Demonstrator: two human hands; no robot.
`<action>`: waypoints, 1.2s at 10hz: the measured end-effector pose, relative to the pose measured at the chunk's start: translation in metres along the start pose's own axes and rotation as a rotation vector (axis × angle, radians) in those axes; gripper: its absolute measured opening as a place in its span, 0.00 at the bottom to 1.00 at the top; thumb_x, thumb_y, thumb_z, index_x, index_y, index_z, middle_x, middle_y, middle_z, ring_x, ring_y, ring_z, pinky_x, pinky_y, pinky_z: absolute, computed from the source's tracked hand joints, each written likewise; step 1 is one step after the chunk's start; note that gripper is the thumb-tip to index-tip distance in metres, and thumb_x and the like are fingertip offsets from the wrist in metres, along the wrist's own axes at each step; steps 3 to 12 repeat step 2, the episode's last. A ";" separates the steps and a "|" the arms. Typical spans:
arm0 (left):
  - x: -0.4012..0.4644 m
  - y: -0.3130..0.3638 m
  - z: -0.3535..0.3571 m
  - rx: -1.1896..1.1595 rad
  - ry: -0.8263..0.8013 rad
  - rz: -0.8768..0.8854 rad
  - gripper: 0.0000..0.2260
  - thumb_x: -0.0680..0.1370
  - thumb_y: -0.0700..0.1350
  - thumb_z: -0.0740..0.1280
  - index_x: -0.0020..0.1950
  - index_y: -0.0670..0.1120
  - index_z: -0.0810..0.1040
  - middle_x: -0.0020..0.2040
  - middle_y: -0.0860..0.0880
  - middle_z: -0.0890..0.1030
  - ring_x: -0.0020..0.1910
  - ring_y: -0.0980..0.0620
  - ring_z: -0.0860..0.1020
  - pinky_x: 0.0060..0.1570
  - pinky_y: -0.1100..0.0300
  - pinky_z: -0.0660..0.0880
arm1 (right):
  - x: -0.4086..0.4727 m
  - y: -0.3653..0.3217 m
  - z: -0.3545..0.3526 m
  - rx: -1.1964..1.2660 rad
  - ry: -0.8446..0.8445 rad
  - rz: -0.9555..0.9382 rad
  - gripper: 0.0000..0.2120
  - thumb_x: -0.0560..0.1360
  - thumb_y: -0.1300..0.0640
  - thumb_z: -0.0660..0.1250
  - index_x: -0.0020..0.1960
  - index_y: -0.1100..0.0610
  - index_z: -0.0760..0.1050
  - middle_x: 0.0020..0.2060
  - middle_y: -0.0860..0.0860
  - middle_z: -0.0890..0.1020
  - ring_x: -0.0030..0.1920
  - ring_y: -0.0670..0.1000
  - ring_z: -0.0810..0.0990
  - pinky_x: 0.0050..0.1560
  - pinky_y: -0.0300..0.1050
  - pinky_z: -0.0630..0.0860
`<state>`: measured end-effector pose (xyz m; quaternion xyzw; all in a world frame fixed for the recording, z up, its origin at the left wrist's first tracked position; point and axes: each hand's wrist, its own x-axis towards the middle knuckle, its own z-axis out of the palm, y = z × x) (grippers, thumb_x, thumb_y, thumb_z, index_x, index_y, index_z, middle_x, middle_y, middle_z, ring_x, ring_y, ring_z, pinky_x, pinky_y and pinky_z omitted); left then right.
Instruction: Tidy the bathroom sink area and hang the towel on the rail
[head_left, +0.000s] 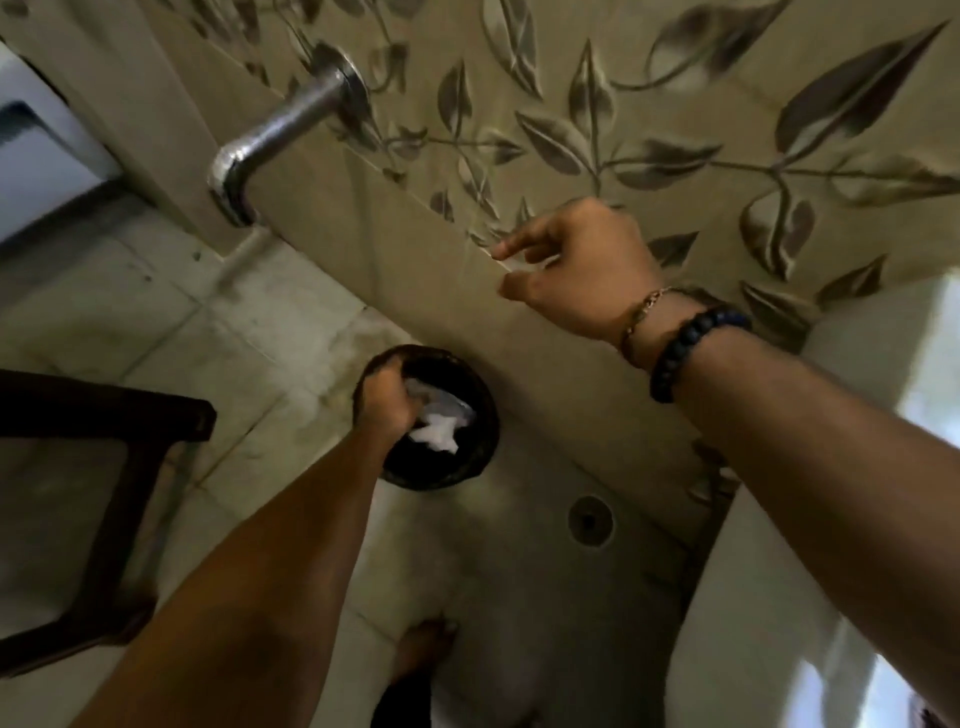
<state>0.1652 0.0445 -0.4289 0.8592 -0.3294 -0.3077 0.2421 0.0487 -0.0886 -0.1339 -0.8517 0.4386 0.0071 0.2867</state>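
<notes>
I am looking down at the floor beside the white sink (769, 597), which shows only at the right edge. My left hand (387, 402) reaches down into a round black bin (467, 457) on the floor. Its fingers are closed on crumpled white waste (436, 431) just inside the rim. My right hand (576, 270) hovers higher up, close to the leaf-patterned wall tiles (675, 104), index finger and thumb pointing left. A faint pale scrap seems to sit between them, too blurred to be sure. No towel or rail is in view.
A bent metal pipe (270, 135) sticks out of the wall at upper left. A dark wooden stool (104, 467) stands on the left. A round floor drain (589, 519) lies right of the bin. My bare foot (423, 649) is at the bottom centre.
</notes>
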 end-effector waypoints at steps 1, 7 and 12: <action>-0.007 0.014 -0.016 0.049 0.010 0.018 0.12 0.76 0.43 0.69 0.58 0.42 0.81 0.55 0.41 0.84 0.53 0.40 0.82 0.54 0.51 0.78 | 0.010 -0.004 0.007 -0.019 0.020 -0.019 0.12 0.70 0.53 0.73 0.53 0.47 0.83 0.54 0.51 0.83 0.58 0.48 0.80 0.53 0.36 0.73; -0.006 0.016 -0.022 0.018 0.007 0.005 0.10 0.76 0.41 0.69 0.56 0.40 0.81 0.53 0.41 0.85 0.52 0.41 0.83 0.54 0.52 0.78 | 0.016 -0.013 0.013 -0.012 0.006 0.019 0.11 0.69 0.54 0.74 0.51 0.46 0.83 0.53 0.51 0.83 0.54 0.47 0.81 0.48 0.36 0.71; -0.006 0.016 -0.022 0.018 0.007 0.005 0.10 0.76 0.41 0.69 0.56 0.40 0.81 0.53 0.41 0.85 0.52 0.41 0.83 0.54 0.52 0.78 | 0.016 -0.013 0.013 -0.012 0.006 0.019 0.11 0.69 0.54 0.74 0.51 0.46 0.83 0.53 0.51 0.83 0.54 0.47 0.81 0.48 0.36 0.71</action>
